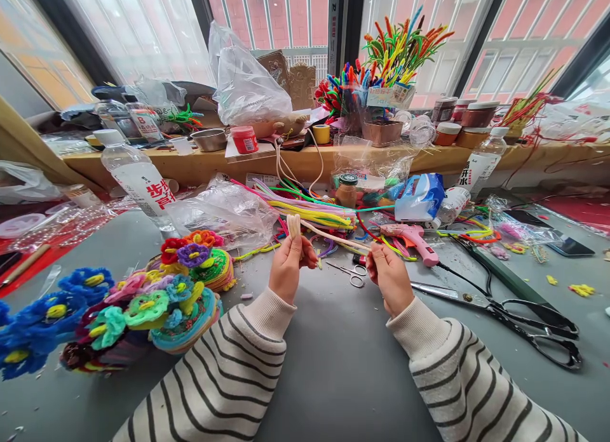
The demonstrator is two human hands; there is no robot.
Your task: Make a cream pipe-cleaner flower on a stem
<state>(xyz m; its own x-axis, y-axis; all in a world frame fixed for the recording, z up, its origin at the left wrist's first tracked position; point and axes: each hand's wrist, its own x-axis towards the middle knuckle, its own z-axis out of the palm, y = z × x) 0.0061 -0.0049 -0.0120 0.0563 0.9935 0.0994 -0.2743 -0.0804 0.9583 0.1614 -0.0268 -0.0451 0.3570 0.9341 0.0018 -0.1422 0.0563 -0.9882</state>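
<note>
My left hand (288,264) is closed around the folded end of a cream pipe cleaner (328,235), whose loops stick up above my fingers. My right hand (388,274) pinches the other end of the same cream pipe cleaner, which stretches between both hands above the grey table (333,353). Both arms wear striped sleeves. Small scissors (353,274) lie on the table between my hands.
Finished pipe-cleaner flowers (157,296) and blue ones (42,321) lie at the left. A bundle of loose pipe cleaners (309,210), a pink glue gun (412,239) and large black scissors (519,315) lie beyond and right. A water bottle (138,178) stands at left; the window ledge is cluttered.
</note>
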